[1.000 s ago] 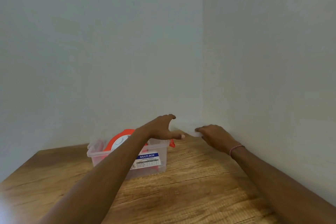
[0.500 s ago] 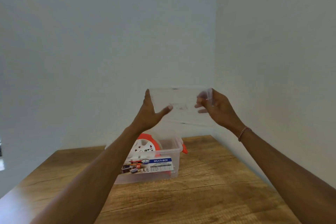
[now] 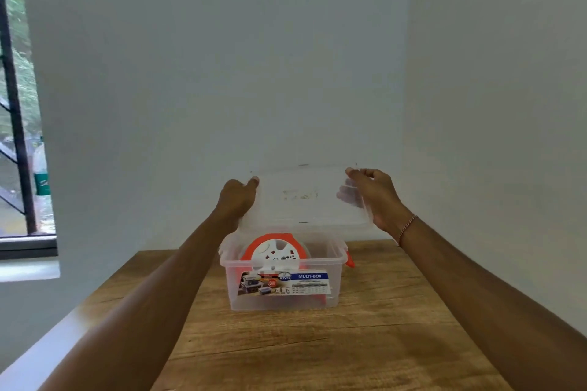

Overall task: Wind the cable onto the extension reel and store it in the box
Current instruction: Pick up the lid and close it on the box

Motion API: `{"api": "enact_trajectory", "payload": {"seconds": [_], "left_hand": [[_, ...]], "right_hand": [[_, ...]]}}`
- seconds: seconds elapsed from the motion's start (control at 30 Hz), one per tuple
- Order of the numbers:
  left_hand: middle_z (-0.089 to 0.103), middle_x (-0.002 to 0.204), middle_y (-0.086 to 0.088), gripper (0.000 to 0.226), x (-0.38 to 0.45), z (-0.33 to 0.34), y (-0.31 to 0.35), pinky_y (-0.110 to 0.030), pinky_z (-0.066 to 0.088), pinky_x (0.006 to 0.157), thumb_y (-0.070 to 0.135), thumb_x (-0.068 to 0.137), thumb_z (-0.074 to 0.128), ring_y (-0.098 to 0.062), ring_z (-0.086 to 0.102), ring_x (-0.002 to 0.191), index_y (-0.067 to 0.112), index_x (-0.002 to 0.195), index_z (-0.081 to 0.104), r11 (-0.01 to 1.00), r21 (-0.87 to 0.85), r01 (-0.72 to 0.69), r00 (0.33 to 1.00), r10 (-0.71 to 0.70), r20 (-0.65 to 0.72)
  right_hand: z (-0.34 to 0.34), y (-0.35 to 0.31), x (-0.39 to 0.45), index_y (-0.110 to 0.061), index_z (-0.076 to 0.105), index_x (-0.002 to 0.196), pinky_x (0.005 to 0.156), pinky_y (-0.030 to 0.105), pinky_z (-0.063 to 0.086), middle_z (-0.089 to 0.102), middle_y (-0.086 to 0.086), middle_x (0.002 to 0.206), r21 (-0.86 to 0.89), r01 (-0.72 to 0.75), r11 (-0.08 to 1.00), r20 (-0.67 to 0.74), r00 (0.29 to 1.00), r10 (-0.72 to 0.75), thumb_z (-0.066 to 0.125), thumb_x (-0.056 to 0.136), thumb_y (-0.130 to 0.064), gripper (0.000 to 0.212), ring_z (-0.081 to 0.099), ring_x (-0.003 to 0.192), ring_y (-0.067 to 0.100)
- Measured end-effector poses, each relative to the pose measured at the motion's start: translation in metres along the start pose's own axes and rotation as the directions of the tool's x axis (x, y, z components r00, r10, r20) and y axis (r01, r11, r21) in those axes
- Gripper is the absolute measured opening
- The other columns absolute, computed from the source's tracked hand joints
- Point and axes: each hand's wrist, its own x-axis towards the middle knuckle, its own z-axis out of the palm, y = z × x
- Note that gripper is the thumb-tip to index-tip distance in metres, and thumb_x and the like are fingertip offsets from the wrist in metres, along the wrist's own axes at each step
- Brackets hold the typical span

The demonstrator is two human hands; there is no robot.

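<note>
While both arms reach forward, the clear lid (image 3: 305,197) hangs in the air above the box (image 3: 282,297), tilted so its broad face turns toward the camera; a faint smudge of markings shows at its centre. Left hand (image 3: 236,201) grips the lid's 9 o'clock edge, thumb on the near face and the other fingers curled out of sight behind. Right hand (image 3: 374,197) grips the 3 o'clock edge, thumb along the top corner, fingers (image 3: 349,197) showing blurred through the plastic on the far side. A thin bracelet (image 3: 406,227) circles the right wrist. Box: translucent plastic, open-topped, rounded rim, orange latch (image 3: 349,260) at its 3 o'clock end, printed label (image 3: 286,284) reading "MULTI-BOX" across the front wall. It sits on the wooden bench (image 3: 317,346), toward the 12 o'clock end, close to the wall corner. Extension reel (image 3: 275,255) stands upright inside the box, white round face with socket holes, orange rim and handle rising just above the box rim; an orange foot shows low through the front wall. Cable itself cannot be made out behind the reel face. Window (image 3: 19,124) with dark bars at 9 o'clock, greenery beyond.
</note>
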Motion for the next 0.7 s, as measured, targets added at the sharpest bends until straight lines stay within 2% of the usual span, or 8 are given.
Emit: {"api": "enact_trajectory", "payload": {"seconds": [0.1, 0.17, 0.27, 0.37, 0.43, 0.57, 0.63, 0.7], "left_hand": [[0.056, 0.071, -0.017, 0.026, -0.002, -0.015, -0.012, -0.025, 0.037, 0.053, 0.021, 0.088, 0.058, -0.024, 0.051, 0.055, -0.004, 0.079, 0.058, 0.985, -0.083, 0.154, 0.988, -0.152, 0.033], [0.057, 0.072, -0.018, 0.019, -0.005, -0.022, -0.019, -0.023, 0.037, 0.05, 0.013, 0.084, 0.058, -0.025, 0.051, 0.053, -0.005, 0.078, 0.058, 0.976, -0.082, 0.201, 0.979, -0.197, 0.047], [0.058, 0.076, -0.019, 0.018, -0.007, -0.027, -0.029, -0.023, 0.039, 0.051, 0.012, 0.087, 0.056, -0.025, 0.051, 0.054, -0.005, 0.083, 0.057, 0.978, 0.007, 0.211, 0.977, -0.211, 0.029], [0.057, 0.079, -0.017, 0.02, -0.012, -0.028, -0.04, -0.026, 0.042, 0.055, 0.015, 0.089, 0.056, -0.027, 0.054, 0.061, -0.005, 0.086, 0.057, 0.971, 0.074, 0.229, 0.973, -0.23, 0.006], [0.058, 0.083, -0.018, 0.018, -0.016, -0.028, -0.046, -0.033, 0.046, 0.062, 0.014, 0.089, 0.056, -0.032, 0.06, 0.072, -0.004, 0.087, 0.057, 0.959, 0.089, 0.268, 0.962, -0.271, 0.022], [0.06, 0.093, -0.024, 0.026, -0.021, -0.027, -0.052, -0.054, 0.056, 0.067, 0.018, 0.092, 0.059, -0.047, 0.065, 0.09, -0.008, 0.094, 0.055, 0.932, 0.156, 0.328, 0.941, -0.337, 0.031], [0.06, 0.088, -0.021, 0.026, -0.023, -0.027, -0.053, -0.045, 0.055, 0.052, 0.018, 0.091, 0.062, -0.04, 0.066, 0.079, -0.005, 0.082, 0.054, 0.935, 0.175, 0.309, 0.949, -0.315, 0.007], [0.06, 0.08, -0.017, 0.027, -0.023, -0.027, -0.056, -0.034, 0.047, 0.039, 0.016, 0.089, 0.065, -0.03, 0.06, 0.062, 0.002, 0.072, 0.05, 0.936, 0.191, 0.296, 0.954, -0.298, -0.018]], "right_hand": [[0.011, 0.023, 0.001, -0.003, 0.063, 0.098, 0.073, 0.038, 0.059, 0.066, 0.016, 0.104, -0.178, -0.032, 0.984, 0.028, 0.999, 0.037, 0.058, 0.088, -0.013, 0.015, 0.072, 0.081, 0.025], [0.017, 0.039, -0.001, -0.002, 0.062, 0.095, 0.076, 0.037, 0.055, 0.066, 0.017, 0.101, -0.354, -0.051, 0.934, 0.01, 0.998, 0.058, 0.05, 0.09, -0.014, 0.018, 0.069, 0.084, 0.027], [0.022, 0.054, -0.005, -0.002, 0.061, 0.099, 0.071, 0.033, 0.048, 0.063, 0.016, 0.098, -0.555, -0.033, 0.831, 0.032, 0.998, 0.061, 0.041, 0.093, -0.018, 0.027, 0.061, 0.082, 0.026], [0.024, 0.066, -0.01, 0.0, 0.057, 0.114, 0.085, 0.038, 0.051, 0.061, 0.017, 0.11, -0.632, -0.042, 0.773, 0.056, 0.993, 0.1, 0.036, 0.095, -0.021, 0.035, 0.06, 0.098, 0.03], [0.024, 0.072, -0.013, 0.001, 0.055, 0.116, 0.09, 0.041, 0.05, 0.06, 0.018, 0.112, -0.677, -0.05, 0.734, 0.053, 0.992, 0.116, 0.035, 0.096, -0.021, 0.036, 0.058, 0.101, 0.032], [0.023, 0.075, -0.015, 0.004, 0.056, 0.105, 0.073, 0.038, 0.049, 0.06, 0.022, 0.103, -0.69, -0.099, 0.717, 0.019, 0.988, 0.155, 0.039, 0.092, -0.014, 0.028, 0.059, 0.089, 0.034], [0.021, 0.077, -0.019, 0.003, 0.056, 0.104, 0.065, 0.038, 0.048, 0.06, 0.023, 0.1, -0.702, -0.109, 0.704, 0.023, 0.984, 0.176, 0.039, 0.092, -0.013, 0.027, 0.06, 0.081, 0.035], [0.02, 0.08, -0.022, 0.003, 0.058, 0.099, 0.062, 0.039, 0.044, 0.061, 0.025, 0.098, -0.705, -0.119, 0.699, 0.03, 0.98, 0.196, 0.039, 0.092, -0.012, 0.025, 0.059, 0.072, 0.032]]}}
